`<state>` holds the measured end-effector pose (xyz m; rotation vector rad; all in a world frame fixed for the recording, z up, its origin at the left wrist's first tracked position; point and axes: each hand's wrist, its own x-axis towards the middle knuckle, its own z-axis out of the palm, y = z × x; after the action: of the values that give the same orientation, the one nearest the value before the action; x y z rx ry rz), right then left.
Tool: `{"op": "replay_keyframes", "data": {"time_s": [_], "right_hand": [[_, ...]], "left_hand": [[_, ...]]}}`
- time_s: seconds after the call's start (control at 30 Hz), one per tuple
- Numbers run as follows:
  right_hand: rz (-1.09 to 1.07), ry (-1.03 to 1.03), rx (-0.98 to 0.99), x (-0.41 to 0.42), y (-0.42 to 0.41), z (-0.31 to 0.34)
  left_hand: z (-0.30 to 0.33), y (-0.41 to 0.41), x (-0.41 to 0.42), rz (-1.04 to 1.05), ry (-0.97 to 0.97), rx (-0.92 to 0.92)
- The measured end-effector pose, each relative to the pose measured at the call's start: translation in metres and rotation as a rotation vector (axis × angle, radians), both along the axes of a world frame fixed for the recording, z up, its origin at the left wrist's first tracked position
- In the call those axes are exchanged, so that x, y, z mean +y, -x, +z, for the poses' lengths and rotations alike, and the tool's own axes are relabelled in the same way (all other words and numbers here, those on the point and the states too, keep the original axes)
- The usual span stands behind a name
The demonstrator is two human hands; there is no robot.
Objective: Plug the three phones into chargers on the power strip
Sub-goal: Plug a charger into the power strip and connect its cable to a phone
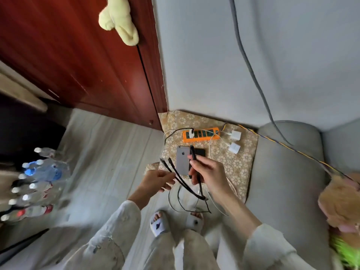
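Note:
An orange power strip [200, 135] lies on a floral-covered stand [239, 162], with one white charger [191, 133] plugged in at its left end. Two more white chargers [236, 135] [234, 147] lie loose to its right. A grey phone [182, 160] lies face down below the strip, a black phone [200, 152] beside it. My right hand [206, 172] pinches one black cable plug [192, 152] above the phones. My left hand [157, 181] holds two other black cable ends [167, 162] of the same split cable.
A grey sofa [288, 182] stands to the right, a plush toy [341, 201] on it. Several water bottles [37, 182] stand on the floor at left. A red wooden door [78, 55] rises behind. Loose cables [187, 207] hang off the stand's front edge above my slippered feet [159, 223].

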<state>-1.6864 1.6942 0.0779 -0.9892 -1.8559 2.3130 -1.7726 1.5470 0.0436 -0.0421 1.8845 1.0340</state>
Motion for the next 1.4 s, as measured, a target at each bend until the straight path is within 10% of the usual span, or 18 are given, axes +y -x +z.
{"op": "replay_keyframes", "data": {"time_s": [0.4, 0.9, 1.17, 1.4], "right_hand": [[-0.01, 0.142, -0.427, 0.031, -0.03, -0.189], [0.147, -0.356, -0.396, 0.059, 0.003, -0.299], [0.028, -0.073, -0.44, 0.062, 0.003, -0.285], [0.104, 0.168, -0.293, 0.04, -0.019, -0.226]], "left_hand": [[-0.209, -0.001, 0.049, 0.024, 0.321, 0.241], [-0.271, 0.024, 0.108, 0.143, 0.569, 0.233], [-0.253, 0.034, 0.091, 0.255, 0.261, 0.139], [-0.211, 0.022, 0.056, 0.754, -0.196, -0.397]]}}
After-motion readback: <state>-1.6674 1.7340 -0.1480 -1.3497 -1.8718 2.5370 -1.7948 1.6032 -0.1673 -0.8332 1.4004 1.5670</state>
